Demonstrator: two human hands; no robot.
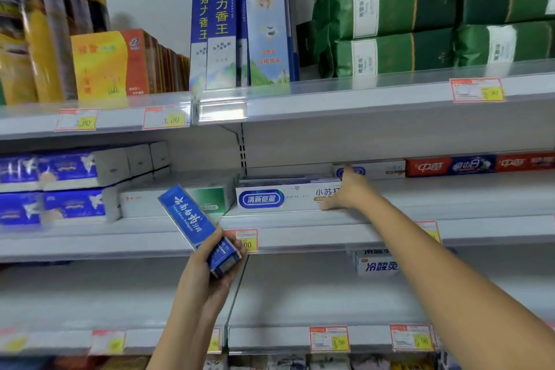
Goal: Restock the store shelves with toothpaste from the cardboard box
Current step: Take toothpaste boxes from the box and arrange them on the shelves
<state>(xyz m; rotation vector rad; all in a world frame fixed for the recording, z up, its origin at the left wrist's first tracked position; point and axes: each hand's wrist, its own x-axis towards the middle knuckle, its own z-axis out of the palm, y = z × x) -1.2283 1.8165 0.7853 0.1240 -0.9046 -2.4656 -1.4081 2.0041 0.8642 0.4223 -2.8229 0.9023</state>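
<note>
Left grip (210,264) held blue toothpaste box (187,215), long axis tilted up-left, before shelf (450,198); right grip (345,191), fingers straight, touched white box (282,198) farther right.

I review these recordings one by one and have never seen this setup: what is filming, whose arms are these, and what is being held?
No machine here: a person wears a wide-angle camera on the head, so the one picture looks forward over their own bare hands. The left hand grips a blue toothpaste box, tilted, in front of the middle shelf. The right hand reaches onto that shelf and touches a white toothpaste box. Stacked blue boxes lie further to its left, red boxes to its right.
</note>
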